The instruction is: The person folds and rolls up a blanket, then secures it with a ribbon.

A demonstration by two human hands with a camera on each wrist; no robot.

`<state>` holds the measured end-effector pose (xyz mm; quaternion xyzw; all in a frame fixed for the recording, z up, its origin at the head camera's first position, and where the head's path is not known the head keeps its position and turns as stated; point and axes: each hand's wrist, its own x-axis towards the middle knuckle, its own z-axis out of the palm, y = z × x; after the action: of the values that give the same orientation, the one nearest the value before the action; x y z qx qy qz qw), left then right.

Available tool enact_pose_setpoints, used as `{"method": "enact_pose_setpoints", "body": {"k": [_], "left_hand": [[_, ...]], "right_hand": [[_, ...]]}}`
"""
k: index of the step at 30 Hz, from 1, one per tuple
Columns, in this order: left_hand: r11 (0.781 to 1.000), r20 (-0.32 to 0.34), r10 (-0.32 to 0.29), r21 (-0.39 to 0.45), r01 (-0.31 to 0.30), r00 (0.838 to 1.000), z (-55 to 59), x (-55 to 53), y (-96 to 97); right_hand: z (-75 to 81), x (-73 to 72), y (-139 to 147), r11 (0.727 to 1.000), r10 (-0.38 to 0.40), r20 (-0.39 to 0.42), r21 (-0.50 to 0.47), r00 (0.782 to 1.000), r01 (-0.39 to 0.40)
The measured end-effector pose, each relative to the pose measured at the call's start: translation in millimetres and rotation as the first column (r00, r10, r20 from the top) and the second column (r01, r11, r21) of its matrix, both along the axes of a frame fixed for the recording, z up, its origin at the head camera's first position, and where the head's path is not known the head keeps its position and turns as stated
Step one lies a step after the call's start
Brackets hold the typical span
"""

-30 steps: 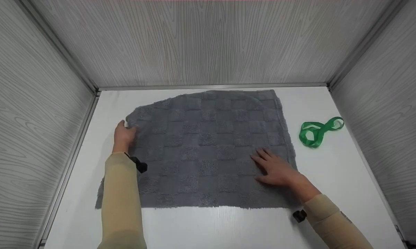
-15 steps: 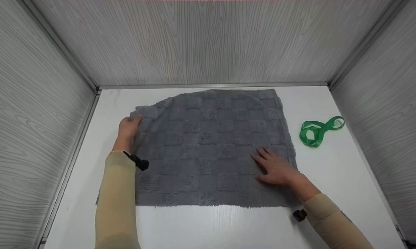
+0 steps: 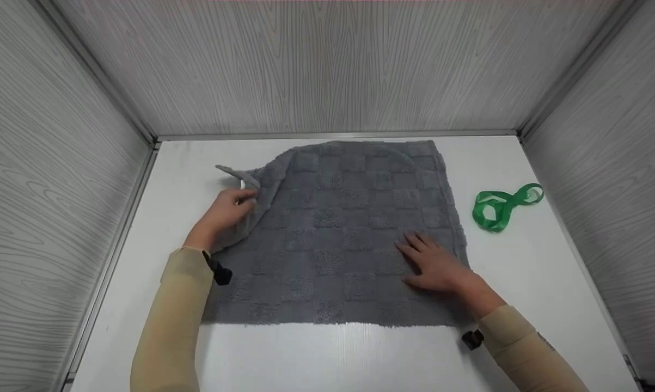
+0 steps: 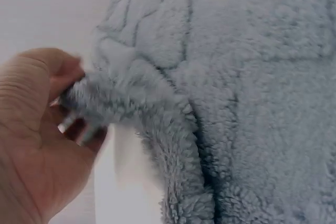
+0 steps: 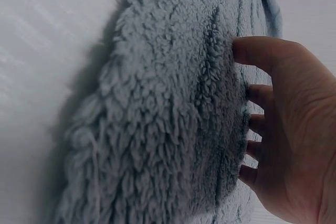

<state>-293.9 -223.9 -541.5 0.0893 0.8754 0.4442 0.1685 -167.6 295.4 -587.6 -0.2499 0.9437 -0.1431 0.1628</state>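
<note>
A grey fluffy towel (image 3: pixel 327 234) with a checked weave lies spread across the table. My left hand (image 3: pixel 224 209) pinches its left edge between thumb and fingers, and that edge is lifted and curls over to the right. In the left wrist view, the bunched pile of the towel (image 4: pixel 157 114) runs out from the grip of the left hand (image 4: pixel 39 129). A small white strip (image 3: pixel 243 185) shows by those fingers; what it is I cannot tell. Fingers spread, my right hand (image 3: pixel 436 267) rests on the towel's right part, its fingertips touching the pile (image 5: pixel 157 103).
To the right of the towel, a looped green ribbon (image 3: pixel 493 209) lies on the white table (image 3: pixel 332 359). Grey wood-grain panels (image 3: pixel 327 71) stand at the back and on both sides.
My left hand has moved to the right with the towel's left edge, which now lifts and folds inward. The right hand has stayed in place, and the ribbon has not moved.
</note>
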Motion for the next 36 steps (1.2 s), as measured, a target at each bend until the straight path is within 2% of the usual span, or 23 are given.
{"method": "enact_pose_setpoints", "body": {"k": [4,9,11,13,15,17,20,22,23,26,28,29,31,34,36], "left_hand": [[0.999,-0.026,-0.02,-0.033,0.02,0.999,-3.8,1.2,6.7],[0.999,0.052,0.019,-0.041,-0.017,0.998,-10.3,-3.9,10.9],[0.998,0.121,0.065,-0.023,-0.063,0.99,-12.3,-5.6,11.4],[0.991,0.19,0.13,0.003,-0.133,0.973,-12.6,-5.9,11.7],[0.974,0.204,0.222,0.003,-0.227,0.954,-13.6,-6.5,11.7],[0.949,0.149,0.314,-0.018,-0.315,0.938,-14.6,-8.1,11.4],[0.901,0.0,0.432,-0.022,-0.432,0.902,-14.7,-12.0,9.4],[0.881,-0.039,0.473,0.013,-0.473,0.88,-11.4,-14.8,6.7],[0.877,-0.034,0.48,0.039,-0.479,0.876,-9.0,-16.2,5.2],[0.885,0.043,0.454,0.094,-0.456,0.89,-0.4,-20.3,1.6],[0.898,0.078,0.422,0.1,-0.428,0.903,4.6,-22.6,0.4],[0.899,0.088,0.417,0.107,-0.425,0.905,6.1,-23.9,0.0],[0.899,0.063,0.42,0.107,-0.424,0.905,8.5,-25.8,0.3],[0.895,-0.019,0.441,0.086,-0.438,0.897,11.7,-27.8,1.5],[0.895,-0.059,0.447,0.032,-0.446,0.893,15.7,-28.8,2.7]], "right_hand": [[-0.9,-0.4,1.4,1.0,0.002,-0.013,-0.004,1.0,-0.002],[-1.8,-1.0,2.0,1.0,0.009,-0.018,0.001,1.0,-0.009],[-1.8,-1.3,1.6,1.0,0.011,-0.016,0.003,1.0,-0.01],[-1.6,-1.6,1.0,1.0,0.01,-0.01,0.003,1.0,-0.01],[-1.2,-1.9,0.6,1.0,0.007,-0.007,0.005,1.0,-0.007],[-1.2,-2.1,0.0,1.0,0.005,-0.005,0.009,1.0,-0.005],[-1.5,-2.1,-0.3,1.0,0.006,-0.008,0.008,1.0,-0.006],[-2.0,-2.1,-0.6,1.0,0.007,-0.003,0.007,1.0,-0.007],[-2.4,-2.1,-0.4,1.0,0.009,-0.004,0.006,1.0,-0.009],[-3.3,-2.3,0.0,1.0,0.005,0.003,0.007,1.0,-0.005],[-3.2,-2.3,0.4,1.0,0.003,0.004,0.006,1.0,-0.003],[-3.1,-2.3,0.6,1.0,0.003,0.003,0.004,1.0,-0.003],[-2.6,-2.1,0.7,1.0,0.002,0.003,0.0,1.0,-0.002],[-2.4,-1.6,0.9,1.0,0.002,0.002,-0.001,1.0,-0.002],[-2.6,-1.3,1.1,1.0,0.002,0.001,-0.001,1.0,-0.002]]}}
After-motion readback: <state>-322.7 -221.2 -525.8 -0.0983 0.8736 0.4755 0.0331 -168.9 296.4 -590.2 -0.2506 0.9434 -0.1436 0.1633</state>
